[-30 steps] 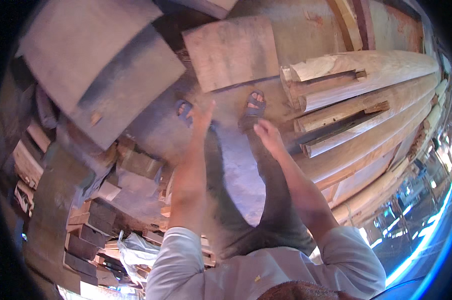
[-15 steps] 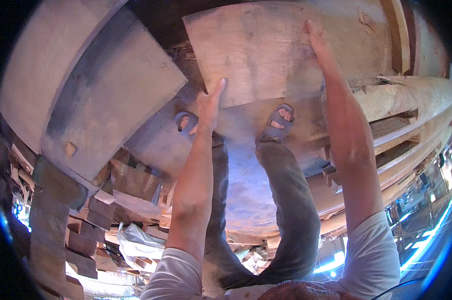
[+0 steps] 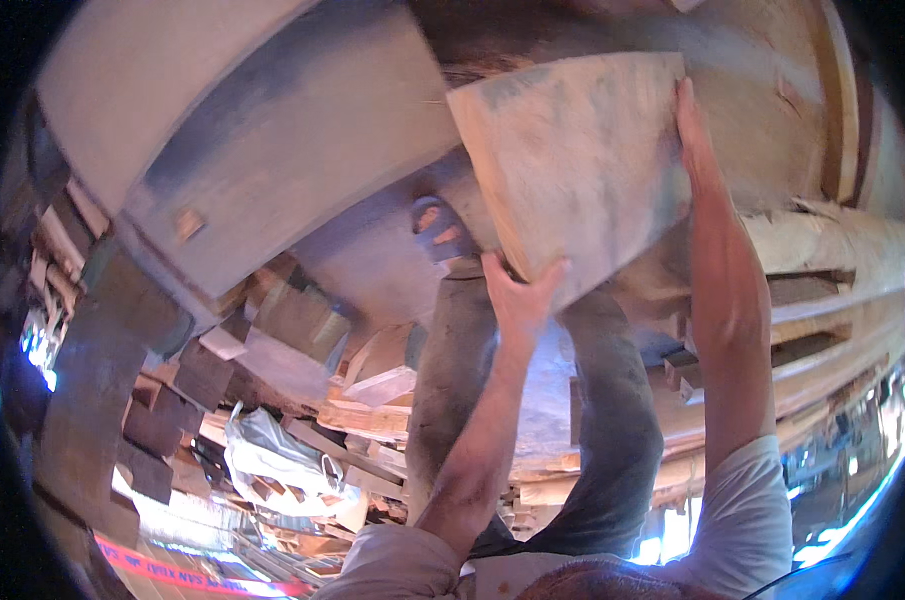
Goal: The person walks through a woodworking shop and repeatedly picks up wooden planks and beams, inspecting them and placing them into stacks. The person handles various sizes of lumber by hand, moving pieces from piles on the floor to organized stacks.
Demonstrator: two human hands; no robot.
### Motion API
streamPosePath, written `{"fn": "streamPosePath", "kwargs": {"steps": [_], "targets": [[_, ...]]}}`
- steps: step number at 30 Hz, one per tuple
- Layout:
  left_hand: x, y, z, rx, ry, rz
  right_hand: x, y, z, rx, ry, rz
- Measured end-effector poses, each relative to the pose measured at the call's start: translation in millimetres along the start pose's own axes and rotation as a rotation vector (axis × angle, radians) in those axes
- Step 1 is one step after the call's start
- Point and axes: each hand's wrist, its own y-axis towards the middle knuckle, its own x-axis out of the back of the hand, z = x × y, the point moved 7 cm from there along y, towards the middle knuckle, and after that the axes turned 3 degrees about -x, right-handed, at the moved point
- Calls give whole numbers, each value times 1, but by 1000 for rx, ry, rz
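A thick, pale wooden board [image 3: 593, 160] is lifted off the ground in front of my legs, tilted so one long edge shows at its left. My left hand [image 3: 523, 285] grips the near left corner, thumb on the top face and fingers round the edge. Along the far right edge, my right hand [image 3: 691, 115] holds the board, its fingers partly hidden behind it. To the left stands a large greyish panel surface [image 3: 303, 150] with a small wood chip [image 3: 188, 223] on it.
Stacked long timbers [image 3: 813, 245] lie at the right. Offcuts and blocks [image 3: 163, 410] are piled at the lower left, with a white sack [image 3: 273, 460] among them. My sandalled left foot [image 3: 438, 222] is on the floor beside the board.
The board has come up and nearer to me and tilted, its left edge now showing. Both hands moved with it, still gripping. My view has swung left, and my right foot is now hidden.
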Motion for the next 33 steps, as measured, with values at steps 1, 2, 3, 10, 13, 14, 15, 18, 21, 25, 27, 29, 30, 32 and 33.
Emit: {"fn": "streamPosePath", "kwargs": {"steps": [1,2,3,10,13,14,15,18,21,25,27,29,30,32,33], "targets": [[11,-15,-6,-15,96,-14,-17,-6,11,72,3,44],[23,-28,-13,-42,198,-21,-17,-21,7,-32,79,58],[48,-42,-18,-54,201,-91,-68,-51,25,-121,154,166],[176,-131,-95,-102,308,-105,-76,-214,38,-87,-41,13],[239,-169,-128,-107,340,-36,-76,-296,40,-185,69,38],[259,-186,-143,-79,352,-14,-77,-329,44,-348,-66,-5],[277,-204,-170,-90,319,-70,-80,-359,64,-290,-257,35],[339,-247,-191,-188,414,-93,-68,-452,122,-215,29,-99],[373,-296,-271,-183,644,54,-59,-511,143,-302,214,-60],[433,-333,-303,-183,610,30,-47,-574,177,-278,212,-89],[459,-345,-320,-226,485,89,-42,-591,210,-255,264,-82],[472,-357,-340,-334,541,81,-24,-629,249,-237,276,-70],[471,-367,-348,-390,568,77,-16,-626,253,-225,293,-84],[475,-364,-357,-460,547,26,-23,-625,258,-236,330,-89],[477,-362,-366,-498,533,1,-25,-628,266,-239,359,-95]]}}
